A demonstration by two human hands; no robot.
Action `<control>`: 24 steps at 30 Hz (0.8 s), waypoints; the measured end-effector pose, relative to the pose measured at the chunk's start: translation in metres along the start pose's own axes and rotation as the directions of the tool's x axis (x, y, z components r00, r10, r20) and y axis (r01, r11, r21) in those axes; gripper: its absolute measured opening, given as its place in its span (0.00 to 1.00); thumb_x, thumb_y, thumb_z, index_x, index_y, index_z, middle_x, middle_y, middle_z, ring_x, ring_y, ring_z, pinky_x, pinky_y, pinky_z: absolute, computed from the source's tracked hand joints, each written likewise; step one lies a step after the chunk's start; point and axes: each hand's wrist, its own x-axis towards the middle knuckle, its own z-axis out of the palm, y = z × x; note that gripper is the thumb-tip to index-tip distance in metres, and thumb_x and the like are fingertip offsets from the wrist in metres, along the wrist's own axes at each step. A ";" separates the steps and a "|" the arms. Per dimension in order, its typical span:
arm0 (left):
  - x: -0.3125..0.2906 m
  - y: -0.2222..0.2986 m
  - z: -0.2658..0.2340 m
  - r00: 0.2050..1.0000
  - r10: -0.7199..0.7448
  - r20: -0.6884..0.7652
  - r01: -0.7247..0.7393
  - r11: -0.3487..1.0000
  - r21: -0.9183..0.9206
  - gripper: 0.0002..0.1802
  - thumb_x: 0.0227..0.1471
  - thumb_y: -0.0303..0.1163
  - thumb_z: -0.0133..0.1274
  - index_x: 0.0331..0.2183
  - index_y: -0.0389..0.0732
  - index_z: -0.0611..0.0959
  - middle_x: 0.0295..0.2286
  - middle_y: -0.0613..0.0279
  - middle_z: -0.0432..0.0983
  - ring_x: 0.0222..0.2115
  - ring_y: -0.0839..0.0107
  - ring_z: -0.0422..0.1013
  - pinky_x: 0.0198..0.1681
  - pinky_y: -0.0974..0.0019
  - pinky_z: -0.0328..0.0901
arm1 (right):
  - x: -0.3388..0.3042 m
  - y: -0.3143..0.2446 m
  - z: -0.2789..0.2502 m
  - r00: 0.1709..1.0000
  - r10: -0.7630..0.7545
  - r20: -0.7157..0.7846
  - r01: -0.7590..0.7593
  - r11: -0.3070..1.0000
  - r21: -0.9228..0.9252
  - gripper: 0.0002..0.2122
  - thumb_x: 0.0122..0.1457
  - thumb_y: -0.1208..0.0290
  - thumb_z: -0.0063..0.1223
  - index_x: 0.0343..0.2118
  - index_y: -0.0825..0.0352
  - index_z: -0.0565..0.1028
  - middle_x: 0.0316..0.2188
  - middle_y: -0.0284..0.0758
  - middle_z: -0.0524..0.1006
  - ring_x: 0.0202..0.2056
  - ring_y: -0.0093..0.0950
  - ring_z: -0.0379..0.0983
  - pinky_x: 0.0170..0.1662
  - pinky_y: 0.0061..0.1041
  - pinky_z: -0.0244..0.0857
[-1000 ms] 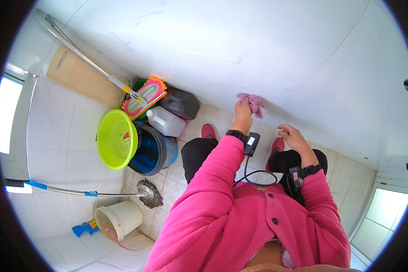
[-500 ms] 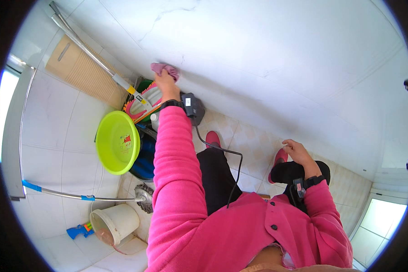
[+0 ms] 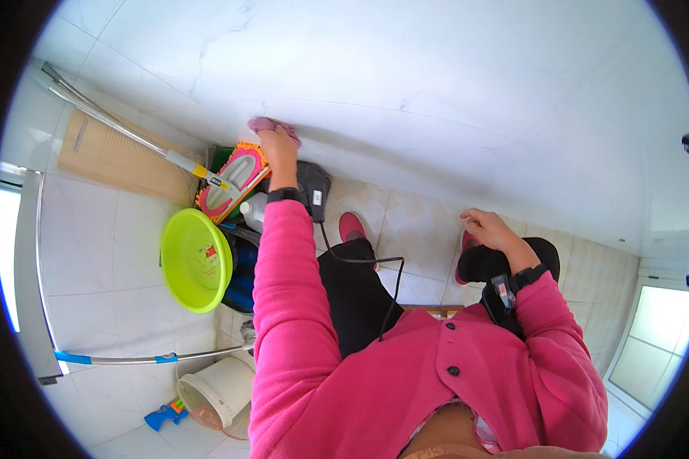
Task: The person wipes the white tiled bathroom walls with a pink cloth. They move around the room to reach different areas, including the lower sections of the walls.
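My left hand [image 3: 279, 150] grips a bunched pink cloth [image 3: 272, 127] and presses it against the white marbled wall [image 3: 436, 99], low down in the corner. Just below that hand, a flat mop head [image 3: 237, 180] in pink with an orange fringe leans near a white bottle [image 3: 254, 211]. A dark grey object [image 3: 314, 183] lies by my left wrist, partly covered by the arm. Over my right knee hovers my right hand [image 3: 488, 229], its fingers loosely bent and apart, with nothing seen in them.
A lime green basin [image 3: 196, 260] stands tilted at left, above a dark blue container [image 3: 243, 268]. Further down are a white bucket [image 3: 220, 389], a blue toy-like object [image 3: 165, 415] and a metal pole [image 3: 134, 359]. A beige ribbed board [image 3: 122, 157] leans on the left wall.
The view has shifted a little. My left hand has moved slightly down with the cloth along the wall. My right hand stays over the knee.
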 end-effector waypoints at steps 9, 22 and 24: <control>-0.139 0.067 0.091 0.978 -0.022 0.210 0.008 0.998 0.067 0.15 0.55 0.31 0.50 0.39 0.27 0.71 0.34 0.42 0.77 0.34 0.54 0.75 0.38 0.56 0.68 | -0.007 0.003 -0.001 0.995 -0.066 -0.076 0.067 0.998 0.007 0.14 0.57 0.63 0.53 0.44 0.64 0.74 0.29 0.40 0.79 0.31 0.37 0.75 0.36 0.33 0.68; -0.330 0.160 0.200 0.810 0.226 0.542 -0.289 0.957 0.032 0.12 0.53 0.27 0.49 0.38 0.30 0.71 0.29 0.43 0.78 0.31 0.52 0.76 0.34 0.57 0.70 | -0.007 0.038 -0.008 0.987 -0.111 -0.115 0.114 0.993 0.018 0.15 0.57 0.61 0.53 0.43 0.63 0.74 0.31 0.44 0.79 0.35 0.41 0.76 0.40 0.35 0.68; -0.332 0.163 0.203 0.796 0.189 0.575 -0.234 0.972 0.004 0.17 0.52 0.30 0.51 0.40 0.27 0.69 0.31 0.36 0.77 0.35 0.42 0.74 0.37 0.52 0.68 | -0.009 0.042 -0.010 0.987 -0.077 -0.141 0.082 0.996 0.024 0.15 0.57 0.61 0.53 0.44 0.63 0.74 0.31 0.44 0.79 0.35 0.41 0.76 0.39 0.35 0.68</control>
